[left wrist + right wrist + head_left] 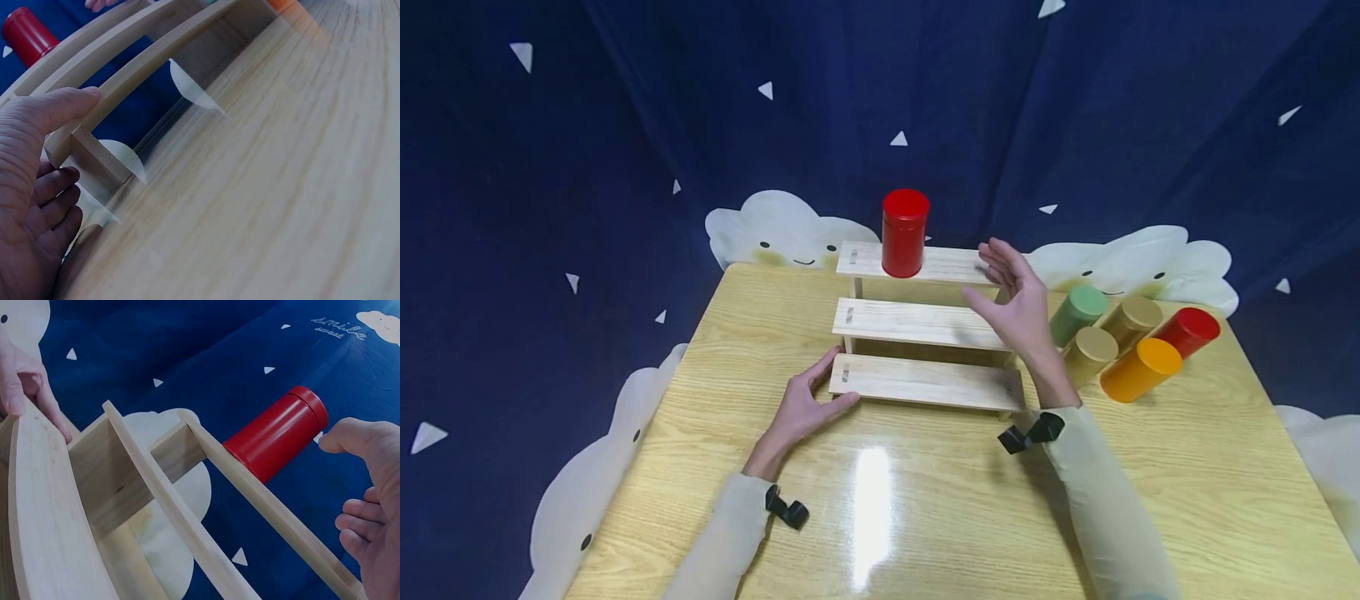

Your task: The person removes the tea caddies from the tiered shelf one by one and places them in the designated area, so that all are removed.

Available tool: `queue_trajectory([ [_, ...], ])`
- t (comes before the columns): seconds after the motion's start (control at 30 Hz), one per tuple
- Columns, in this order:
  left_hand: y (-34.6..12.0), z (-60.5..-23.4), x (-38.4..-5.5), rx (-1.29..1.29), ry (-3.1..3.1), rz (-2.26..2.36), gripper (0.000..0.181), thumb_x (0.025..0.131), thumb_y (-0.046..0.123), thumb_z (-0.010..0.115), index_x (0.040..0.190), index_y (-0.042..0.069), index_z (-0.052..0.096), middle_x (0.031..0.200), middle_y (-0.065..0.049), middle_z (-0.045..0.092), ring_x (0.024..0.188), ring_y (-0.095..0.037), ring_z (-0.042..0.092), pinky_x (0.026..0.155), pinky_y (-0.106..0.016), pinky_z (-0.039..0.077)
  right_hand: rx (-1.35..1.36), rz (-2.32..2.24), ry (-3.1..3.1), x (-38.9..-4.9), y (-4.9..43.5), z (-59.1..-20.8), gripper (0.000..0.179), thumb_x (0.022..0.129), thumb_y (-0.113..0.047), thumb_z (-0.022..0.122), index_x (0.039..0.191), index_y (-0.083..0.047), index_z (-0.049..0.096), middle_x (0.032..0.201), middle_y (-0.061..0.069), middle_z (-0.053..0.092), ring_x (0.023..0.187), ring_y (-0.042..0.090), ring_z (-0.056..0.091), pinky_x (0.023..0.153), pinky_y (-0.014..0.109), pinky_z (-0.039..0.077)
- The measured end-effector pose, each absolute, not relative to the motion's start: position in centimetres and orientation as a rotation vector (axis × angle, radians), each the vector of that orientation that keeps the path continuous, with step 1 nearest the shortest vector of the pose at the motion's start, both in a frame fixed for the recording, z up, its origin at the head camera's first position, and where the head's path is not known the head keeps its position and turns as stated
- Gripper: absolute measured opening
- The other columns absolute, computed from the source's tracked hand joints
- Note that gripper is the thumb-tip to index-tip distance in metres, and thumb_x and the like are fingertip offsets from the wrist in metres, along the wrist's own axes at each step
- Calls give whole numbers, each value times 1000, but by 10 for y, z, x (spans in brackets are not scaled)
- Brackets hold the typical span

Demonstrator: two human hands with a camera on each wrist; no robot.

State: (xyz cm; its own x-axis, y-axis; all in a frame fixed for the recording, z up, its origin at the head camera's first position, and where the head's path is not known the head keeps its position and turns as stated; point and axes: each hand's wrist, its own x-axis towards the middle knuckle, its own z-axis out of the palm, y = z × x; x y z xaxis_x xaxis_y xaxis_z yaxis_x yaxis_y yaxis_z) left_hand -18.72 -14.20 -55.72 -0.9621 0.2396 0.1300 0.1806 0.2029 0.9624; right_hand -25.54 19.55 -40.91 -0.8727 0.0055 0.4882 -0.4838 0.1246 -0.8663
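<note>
A three-step wooden shelf (925, 321) stands on the table. At its lower left end my left hand (801, 408) grips the bottom step, thumb on the front edge and fingers round the end. The left wrist view shows that thumb (69, 106) against the wood. A red canister (904, 235) stands upright on the top step, left of its middle. My right hand (1017, 304) is raised over the shelf's right end, its fingers spread from the thumb and holding nothing. In the right wrist view a gap separates the right hand (375, 494) from the red canister (278, 434).
Right of the shelf stand several canisters: green (1078, 315), two gold ones, an orange one (1141, 369) and a second red one (1187, 332). A dark blue curtain (850, 100) with white clouds and triangles hangs behind the wooden table (1000, 517).
</note>
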Motion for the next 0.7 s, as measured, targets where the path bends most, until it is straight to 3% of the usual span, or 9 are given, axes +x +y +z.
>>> queue_trajectory([
  [0.1,-142,-558,-187,417,2398,1905,90,87,27,88,161,11,39,165,-3,41,151,-25,39,125,-42,32,477,1808,-2054,-260,189,-408,74,82,13,81,148,6,50,145,21,60,128,18,61,116,48,45],
  [0.4,-142,-558,-187,412,2407,1892,90,88,28,87,161,10,39,164,-3,41,151,-25,39,125,-42,32,494,1792,-2139,-269,167,-404,76,84,0,85,151,3,49,147,15,61,136,37,56,119,45,44],
  [0.53,-142,-557,-187,395,2415,1880,91,88,29,87,161,8,39,164,-2,41,151,-23,40,125,-41,33,497,1789,-2183,-273,157,-400,77,85,-3,86,152,0,48,149,14,59,138,34,55,120,44,43],
  [0.7,-142,-556,-186,377,2414,1876,91,87,31,88,161,14,40,164,1,42,151,-22,40,125,-39,33,486,1782,-2246,-281,146,-399,80,86,-9,86,155,-2,45,152,16,56,140,29,54,120,43,42],
])
